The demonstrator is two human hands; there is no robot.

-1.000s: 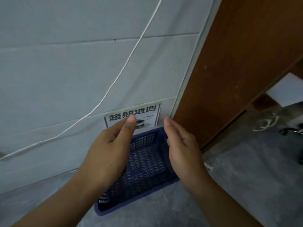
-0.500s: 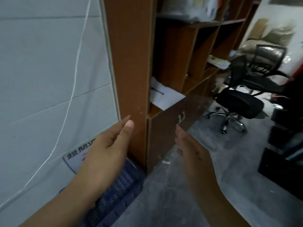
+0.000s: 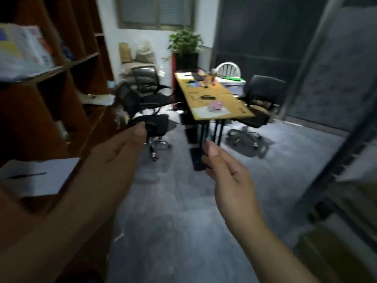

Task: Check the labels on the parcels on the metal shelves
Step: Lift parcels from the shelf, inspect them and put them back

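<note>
Left hand (image 3: 114,154) and right hand (image 3: 230,176) raised mid-frame, grip slack, nothing held. Metal shelves (image 3: 330,168) blurred at right edge; brown shapes, likely parcels (image 3: 334,248), lower right. No label reached: checking judged not yet begun.

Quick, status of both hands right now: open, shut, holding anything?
Left hand: open, fingers loosely curled, holding nothing.
Right hand: open, fingers loosely curled, holding nothing.
</note>
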